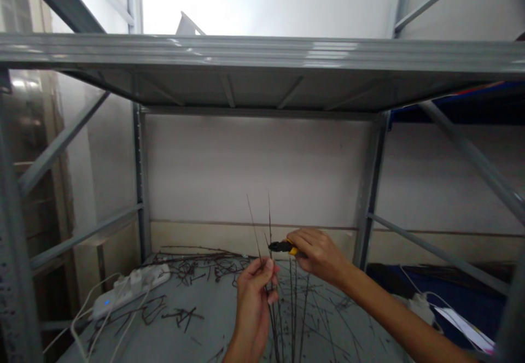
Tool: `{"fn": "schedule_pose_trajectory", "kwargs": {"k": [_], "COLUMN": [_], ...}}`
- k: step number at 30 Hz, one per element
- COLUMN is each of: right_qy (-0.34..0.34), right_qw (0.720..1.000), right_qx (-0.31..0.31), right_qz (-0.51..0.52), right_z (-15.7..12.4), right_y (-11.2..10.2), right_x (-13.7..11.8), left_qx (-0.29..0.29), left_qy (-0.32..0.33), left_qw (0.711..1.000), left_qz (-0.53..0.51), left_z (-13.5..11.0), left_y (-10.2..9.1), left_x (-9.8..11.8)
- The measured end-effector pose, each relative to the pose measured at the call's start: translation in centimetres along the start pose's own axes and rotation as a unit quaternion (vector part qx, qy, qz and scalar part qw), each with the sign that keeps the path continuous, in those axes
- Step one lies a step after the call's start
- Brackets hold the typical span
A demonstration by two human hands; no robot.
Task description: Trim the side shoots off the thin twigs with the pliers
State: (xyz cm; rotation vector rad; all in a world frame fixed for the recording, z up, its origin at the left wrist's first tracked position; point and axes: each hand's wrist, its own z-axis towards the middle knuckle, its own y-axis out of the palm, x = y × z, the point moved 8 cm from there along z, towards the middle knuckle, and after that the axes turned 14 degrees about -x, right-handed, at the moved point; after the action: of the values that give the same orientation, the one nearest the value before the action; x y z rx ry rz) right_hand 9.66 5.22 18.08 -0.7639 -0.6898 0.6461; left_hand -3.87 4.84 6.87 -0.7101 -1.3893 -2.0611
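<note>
Left hand [254,303] pinching thin dark upright twigs [269,226]; right hand [320,256] clamping yellow-handled black pliers [281,247] just beside them, plier jaws unclear.

Power strip [130,292] left of twigs [197,264] on shelf [213,311].

The left hand [253,304] pinches a bunch of thin dark twigs [271,319] standing nearly upright at lower centre. The right hand [320,256] comes in from the lower right, gripping yellow-handled cutting pliers [283,247], their black jaws pointing left, right at the twigs' upper stems. More cut twigs [197,264] lie scattered across the grey steel shelf [213,325] below the hands. A white power strip [131,292] with a small blue light sits on the shelf at lower left, with white cables [84,325] trailing off its edge. An upper steel shelf [262,51] spans the frame above.
</note>
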Motion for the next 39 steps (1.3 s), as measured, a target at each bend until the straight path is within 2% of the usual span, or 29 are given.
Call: {"fn": "schedule_pose_trajectory", "kwargs": {"k": [2,4,6,9,13,15,18,21,26,29,32,36,39], "right_qy": [0.104,0.215,0.268,0.262,0.242,0.251,0.268,0.285,0.322,0.336,0.332,0.238,0.161], "right_qw": [0.989,0.951,0.916,0.903,0.915,0.916,0.909,0.902,0.879,0.873,0.889,0.948,0.978], "right_qx": [0.02,0.04,0.041,0.023,-0.005,-0.016,-0.028,-0.013,0.026,0.024,0.028,0.078,0.018], "right_qz": [0.104,0.216,0.294,0.34,0.321,0.314,0.317,0.325,0.35,0.353,0.313,0.196,0.132], "right_z": [-0.3,-0.8,-0.8,-0.1,0.0,-0.4,-1.0,-1.6,-2.4,-2.7,-3.1,-3.5,-3.6], "right_y": [0.1,-0.1,-0.4,-0.9,-0.4,0.4,1.6,2.1,2.7,3.3,3.3,2.0,2.8], "right_x": [0.9,1.4,0.8,-1.0,-2.3,-2.4,-2.4,-2.0,0.0,0.9,0.8,-1.0,-2.2], "left_qx": [0.014,0.013,-0.001,-0.052,-0.142,-0.153,-0.141,-0.122,-0.021,-0.005,0.009,0.039,0.043], "left_qy": [0.014,0.01,0.002,0.016,0.026,0.015,-0.001,0.007,0.064,0.073,0.065,0.056,0.035], "left_qw": [1.0,0.999,0.999,0.995,0.985,0.984,0.987,0.991,0.982,0.973,0.979,0.987,0.99], "left_qz": [0.02,0.037,0.049,0.078,0.093,0.089,0.075,0.06,0.177,0.22,0.194,0.143,0.133], "left_z": [0.1,0.3,0.5,0.4,-0.4,-0.8,-1.3,-1.4,-1.2,-1.3,-1.5,-1.5,-1.5], "left_y": [-0.3,-0.5,-0.4,0.2,1.0,0.8,-0.1,-0.9,-3.6,-4.3,-4.8,-5.3,-5.2], "left_x": [0.3,0.3,0.0,-0.2,-1.0,-1.6,-2.2,-2.3,-1.8,-2.2,-2.7,-2.9,-3.0]}}
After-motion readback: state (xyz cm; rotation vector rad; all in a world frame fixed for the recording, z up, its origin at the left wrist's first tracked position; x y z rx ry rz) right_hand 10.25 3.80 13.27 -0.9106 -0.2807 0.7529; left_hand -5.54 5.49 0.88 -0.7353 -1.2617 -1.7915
